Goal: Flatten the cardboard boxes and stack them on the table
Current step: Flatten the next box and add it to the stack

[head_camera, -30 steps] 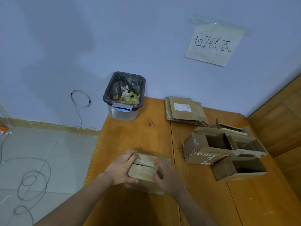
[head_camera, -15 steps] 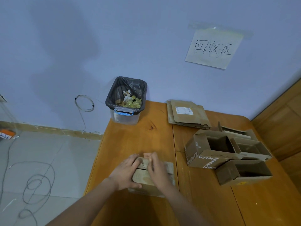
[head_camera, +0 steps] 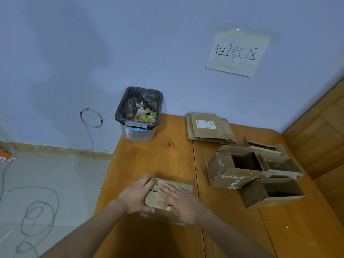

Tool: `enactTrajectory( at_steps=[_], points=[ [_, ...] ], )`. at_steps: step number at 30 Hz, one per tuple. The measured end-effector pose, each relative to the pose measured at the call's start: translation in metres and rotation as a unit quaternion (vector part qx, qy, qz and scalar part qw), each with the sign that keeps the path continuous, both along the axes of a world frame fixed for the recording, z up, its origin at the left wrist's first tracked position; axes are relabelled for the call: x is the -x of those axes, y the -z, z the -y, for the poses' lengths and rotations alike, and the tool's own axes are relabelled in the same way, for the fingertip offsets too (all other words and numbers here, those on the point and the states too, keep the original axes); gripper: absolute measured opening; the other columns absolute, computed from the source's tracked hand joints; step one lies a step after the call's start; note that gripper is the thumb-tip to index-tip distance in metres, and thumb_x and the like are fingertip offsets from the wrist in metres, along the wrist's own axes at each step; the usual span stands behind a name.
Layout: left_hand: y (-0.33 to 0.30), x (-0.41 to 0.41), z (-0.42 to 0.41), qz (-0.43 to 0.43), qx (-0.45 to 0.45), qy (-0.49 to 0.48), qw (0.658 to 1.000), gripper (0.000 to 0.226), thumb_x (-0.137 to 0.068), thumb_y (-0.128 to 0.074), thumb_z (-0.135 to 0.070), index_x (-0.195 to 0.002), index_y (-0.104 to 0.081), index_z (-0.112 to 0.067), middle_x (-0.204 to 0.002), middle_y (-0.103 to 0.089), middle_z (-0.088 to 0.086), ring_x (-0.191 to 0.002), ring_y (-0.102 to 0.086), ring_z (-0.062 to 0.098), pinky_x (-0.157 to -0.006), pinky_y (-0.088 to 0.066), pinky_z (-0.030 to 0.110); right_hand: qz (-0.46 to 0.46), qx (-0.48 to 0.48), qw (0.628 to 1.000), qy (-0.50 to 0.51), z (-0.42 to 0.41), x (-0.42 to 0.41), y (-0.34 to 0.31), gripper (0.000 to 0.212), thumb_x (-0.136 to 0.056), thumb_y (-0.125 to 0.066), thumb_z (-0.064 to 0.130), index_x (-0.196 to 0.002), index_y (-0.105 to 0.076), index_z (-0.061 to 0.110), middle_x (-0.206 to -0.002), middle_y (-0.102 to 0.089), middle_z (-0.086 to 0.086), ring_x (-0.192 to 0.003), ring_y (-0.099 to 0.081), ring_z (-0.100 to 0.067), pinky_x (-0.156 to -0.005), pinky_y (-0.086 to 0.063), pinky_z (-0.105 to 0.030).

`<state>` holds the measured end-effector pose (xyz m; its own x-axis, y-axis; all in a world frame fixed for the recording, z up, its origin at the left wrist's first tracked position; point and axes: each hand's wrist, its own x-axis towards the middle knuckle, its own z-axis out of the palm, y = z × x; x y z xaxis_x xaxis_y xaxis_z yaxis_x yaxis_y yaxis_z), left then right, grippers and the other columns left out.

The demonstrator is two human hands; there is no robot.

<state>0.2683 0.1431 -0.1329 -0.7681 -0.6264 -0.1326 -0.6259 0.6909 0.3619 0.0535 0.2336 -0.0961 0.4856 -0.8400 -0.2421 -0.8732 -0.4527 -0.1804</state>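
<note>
A small closed cardboard box [head_camera: 156,201] stands near the front left of the wooden table [head_camera: 152,157]. My left hand [head_camera: 136,195] holds its left side, fingers over the top edge and thumb on the near face. My right hand [head_camera: 181,201] lies flat on the box top with straight fingers pointing left. A stack of flattened cardboard [head_camera: 209,128] lies at the back of the table by the wall. Three open boxes [head_camera: 242,168] sit grouped at the right; the largest has printed letters on its side.
A clear bin with a black bag [head_camera: 138,114] and rubbish stands at the table's back left corner. A paper sign [head_camera: 237,52] is taped to the wall. Cables [head_camera: 37,213] lie on the tiled floor to the left. A wooden panel [head_camera: 320,138] borders the right.
My right hand has gone from the box's far top edge to lying flat across the top flaps. My left hand stays on the left side. The camera has tilted slightly.
</note>
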Motion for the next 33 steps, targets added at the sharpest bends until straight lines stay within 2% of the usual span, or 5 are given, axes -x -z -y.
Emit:
enactTrajectory(
  at_steps=[11,19,25,29,33],
  points=[
    [-0.002,-0.002,0.003,-0.004,0.011,0.005,1.0,0.092,-0.067,-0.066,-0.07,-0.14,-0.026,-0.029,-0.154,-0.014,-0.007,-0.142,-0.02,0.013,-0.113,-0.025,0.03,0.021,-0.026,0.999,0.021,-0.019,0.028,-0.007,0.054,-0.104,-0.027,0.019,-0.153,-0.005,0.021,-0.159,0.001,0.008,-0.144,0.01,-0.002,-0.118,0.007,-0.024],
    [-0.002,0.0,0.001,-0.005,0.011,0.007,1.0,0.095,-0.069,-0.064,-0.068,-0.142,-0.023,-0.024,-0.153,-0.014,-0.001,-0.141,-0.02,0.019,-0.112,-0.03,0.03,0.028,-0.057,0.997,0.051,-0.017,0.043,-0.024,0.086,-0.083,-0.037,-0.016,-0.152,-0.011,0.028,-0.158,-0.008,0.014,-0.142,-0.024,-0.011,-0.105,-0.042,-0.036],
    [-0.003,0.001,-0.003,-0.004,0.004,0.005,1.0,0.094,-0.071,-0.066,-0.065,-0.143,-0.022,-0.024,-0.154,-0.01,-0.004,-0.143,-0.015,0.017,-0.113,-0.033,0.031,0.046,0.094,0.994,0.034,-0.002,0.026,-0.02,0.04,-0.086,-0.059,0.004,-0.125,-0.06,0.013,-0.121,-0.065,-0.005,-0.101,-0.064,-0.023,-0.079,-0.052,-0.03],
    [-0.003,0.001,-0.004,-0.004,0.008,0.005,1.0,0.094,-0.072,-0.067,-0.063,-0.144,-0.022,-0.022,-0.153,-0.011,-0.002,-0.142,-0.016,0.018,-0.11,-0.034,0.03,0.051,0.152,0.987,0.019,0.007,0.007,-0.025,0.018,-0.072,-0.076,0.021,-0.084,-0.065,0.013,-0.084,-0.064,-0.001,-0.069,-0.063,-0.018,-0.053,-0.046,-0.024],
    [-0.002,0.0,-0.004,-0.007,0.01,0.0,1.0,0.094,-0.072,-0.067,-0.062,-0.144,-0.022,-0.021,-0.154,-0.011,-0.001,-0.143,-0.014,0.017,-0.111,-0.034,0.031,-0.025,0.216,0.975,0.041,0.015,-0.005,-0.025,0.032,-0.053,-0.084,0.035,-0.073,-0.062,0.023,-0.08,-0.056,0.007,-0.074,-0.05,-0.011,-0.064,-0.034,-0.023]
  ],
)
